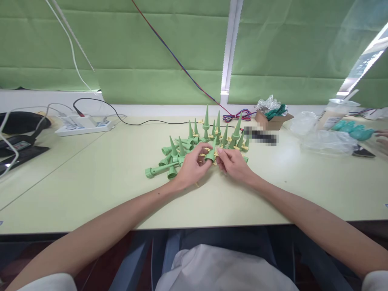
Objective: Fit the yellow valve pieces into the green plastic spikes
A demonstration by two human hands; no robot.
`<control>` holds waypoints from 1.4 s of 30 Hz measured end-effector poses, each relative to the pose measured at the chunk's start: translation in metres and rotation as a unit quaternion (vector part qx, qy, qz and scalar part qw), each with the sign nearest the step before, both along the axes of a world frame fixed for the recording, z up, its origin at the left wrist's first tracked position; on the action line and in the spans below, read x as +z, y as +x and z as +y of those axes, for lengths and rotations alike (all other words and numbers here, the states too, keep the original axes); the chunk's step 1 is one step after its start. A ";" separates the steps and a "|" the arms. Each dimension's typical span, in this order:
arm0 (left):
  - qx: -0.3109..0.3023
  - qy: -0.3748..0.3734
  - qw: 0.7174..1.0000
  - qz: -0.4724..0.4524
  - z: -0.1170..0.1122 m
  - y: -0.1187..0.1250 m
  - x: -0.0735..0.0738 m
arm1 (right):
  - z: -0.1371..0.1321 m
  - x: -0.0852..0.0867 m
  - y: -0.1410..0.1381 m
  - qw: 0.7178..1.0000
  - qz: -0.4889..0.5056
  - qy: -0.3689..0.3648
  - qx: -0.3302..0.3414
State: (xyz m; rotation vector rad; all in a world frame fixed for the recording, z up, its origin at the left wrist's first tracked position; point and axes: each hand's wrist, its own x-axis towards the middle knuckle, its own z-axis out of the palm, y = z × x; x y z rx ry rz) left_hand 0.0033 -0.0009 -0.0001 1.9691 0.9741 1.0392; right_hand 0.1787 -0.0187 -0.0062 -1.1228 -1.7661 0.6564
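My left hand (195,165) is closed on a green plastic plant watering spike (211,154), its point up and its wide open end low by my fingers. Against the spike's side, my right hand (233,162) pinches a small yellow valve piece (216,154); how far it sits in the spike is hidden by the fingers. Around and behind both hands stand and lie several more green spikes (236,130), some with yellow valves fitted. One spike (160,169) lies on its side at the left front of the cluster.
A white power strip (85,126) with plugs and cables sits at the back left. Behind the spikes lies a coiled red and blue wire (239,116). A cardboard box (273,120) and a lidded plastic cup (333,113) stand at right. Another person's hand (382,136) shows at the right edge.
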 end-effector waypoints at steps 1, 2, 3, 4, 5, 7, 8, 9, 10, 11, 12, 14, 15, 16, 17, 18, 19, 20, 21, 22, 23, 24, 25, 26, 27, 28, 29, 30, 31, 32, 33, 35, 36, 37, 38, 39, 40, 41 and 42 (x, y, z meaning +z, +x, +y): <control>0.003 0.005 1.000 0.007 -0.001 0.000 0.000 | 0.000 0.000 0.000 1.000 0.001 -0.003 -0.004; 0.007 0.010 1.000 0.014 -0.002 0.001 0.000 | 0.001 0.000 0.000 1.000 0.001 -0.006 -0.008; 0.009 0.015 1.000 0.019 -0.003 0.001 0.000 | 0.001 0.000 0.000 1.000 -0.001 -0.008 -0.013; 0.011 0.019 1.000 0.022 -0.004 0.001 0.000 | 0.001 0.000 0.000 1.000 -0.002 -0.010 -0.017; 0.011 0.024 0.999 0.025 -0.004 0.001 0.001 | 0.000 0.000 0.000 1.000 -0.002 -0.013 -0.019; 0.013 0.032 0.999 0.027 -0.006 0.001 0.001 | 0.000 0.001 0.000 1.000 0.003 -0.024 -0.018; 0.013 0.036 0.999 0.029 -0.006 0.001 0.001 | 0.000 0.001 0.000 0.999 0.010 -0.033 -0.015; 0.012 0.039 0.999 0.030 -0.006 0.001 0.001 | 0.000 0.001 0.000 0.999 0.019 -0.046 -0.011; 0.013 0.043 0.999 0.030 -0.006 0.001 0.001 | 0.000 0.001 -0.001 0.998 0.031 -0.059 -0.006; 0.013 0.045 0.998 0.029 -0.006 0.001 0.000 | 0.001 0.000 -0.001 0.996 0.044 -0.072 -0.003; 0.013 0.047 0.998 0.027 -0.006 0.002 0.000 | 0.001 -0.001 -0.001 0.995 0.057 -0.081 0.000; 0.016 0.051 0.998 0.019 -0.006 0.002 0.000 | 0.003 -0.002 -0.001 0.993 0.080 -0.087 0.004; 0.018 0.051 0.998 0.016 -0.007 0.003 0.000 | 0.004 -0.003 -0.001 0.992 0.090 -0.084 0.005; 0.019 0.050 0.998 0.014 -0.007 0.003 0.001 | 0.004 -0.004 -0.001 0.992 0.098 -0.080 0.005; 0.019 0.048 0.999 0.013 -0.008 0.003 0.001 | 0.005 -0.005 -0.001 0.992 0.105 -0.076 0.004; 0.019 0.045 0.999 0.012 -0.008 0.004 0.002 | 0.005 -0.005 -0.001 0.991 0.111 -0.072 0.002; 0.017 0.042 0.999 0.012 -0.009 0.004 0.004 | 0.005 -0.005 -0.001 0.991 0.117 -0.068 -0.002; 0.014 0.039 0.999 0.013 -0.010 0.004 0.005 | 0.005 -0.004 -0.001 0.991 0.121 -0.063 -0.008; 0.011 0.037 0.999 0.011 -0.011 0.004 0.006 | 0.004 -0.004 -0.001 0.991 0.124 -0.056 -0.015; 0.010 0.034 0.999 0.004 -0.011 0.004 0.007 | 0.004 -0.003 -0.001 0.991 0.126 -0.047 -0.025; 0.009 0.029 1.000 -0.005 -0.011 0.005 0.008 | 0.004 -0.002 0.000 0.991 0.126 -0.036 -0.035; 0.009 0.020 1.000 -0.017 -0.012 0.005 0.008 | 0.004 -0.001 0.000 0.991 0.126 -0.025 -0.045; 0.008 0.008 1.000 -0.029 -0.011 0.005 0.008 | 0.004 -0.001 0.000 0.991 0.125 -0.015 -0.053; 0.007 -0.005 0.999 -0.041 -0.011 0.005 0.008 | 0.004 0.000 0.000 0.990 0.127 -0.006 -0.061; 0.005 -0.018 0.999 -0.051 -0.010 0.005 0.008 | 0.005 0.000 0.001 0.989 0.131 0.001 -0.069; 0.002 -0.030 0.998 -0.060 -0.009 0.005 0.008 | 0.005 0.000 0.001 0.988 0.136 0.006 -0.075; 0.000 -0.041 0.997 -0.072 -0.007 0.005 0.008 | 0.006 0.000 0.001 0.987 0.141 0.009 -0.080; -0.003 -0.054 0.995 -0.087 -0.006 0.005 0.008 | 0.007 -0.001 0.001 0.986 0.146 0.009 -0.084; -0.006 -0.072 0.992 -0.106 -0.005 0.006 0.008 | 0.008 -0.001 0.001 0.985 0.149 0.008 -0.085; -0.012 -0.095 0.988 -0.125 -0.003 0.006 0.008 | 0.008 -0.001 0.001 0.985 0.150 0.007 -0.085; -0.018 -0.122 0.982 -0.143 -0.002 0.006 0.009 | 0.008 -0.002 0.002 0.986 0.148 0.005 -0.083; -0.031 -0.172 0.969 -0.172 0.000 0.007 0.010 | 0.008 -0.002 0.002 0.987 0.138 0.001 -0.077; -0.034 -0.191 0.964 -0.182 0.000 0.007 0.011 | 0.008 -0.002 0.002 0.989 0.130 0.001 -0.073; -0.035 -0.204 0.960 -0.190 0.001 0.008 0.012 | 0.007 -0.002 0.002 0.991 0.120 0.003 -0.067; -0.036 -0.214 0.956 -0.199 0.002 0.008 0.012 | 0.007 -0.002 0.002 0.992 0.107 0.008 -0.062; -0.037 -0.222 0.952 -0.208 0.002 0.008 0.012 | 0.006 -0.002 0.002 0.994 0.092 0.016 -0.058; -0.040 -0.228 0.948 -0.217 0.003 0.007 0.012 | 0.005 -0.002 0.002 0.995 0.074 0.023 -0.054; -0.043 -0.235 0.945 -0.225 0.004 0.007 0.011 | 0.004 -0.002 0.002 0.997 0.055 0.029 -0.051; -0.045 -0.241 0.942 -0.231 0.004 0.007 0.011 | 0.003 -0.001 0.002 0.998 0.037 0.034 -0.047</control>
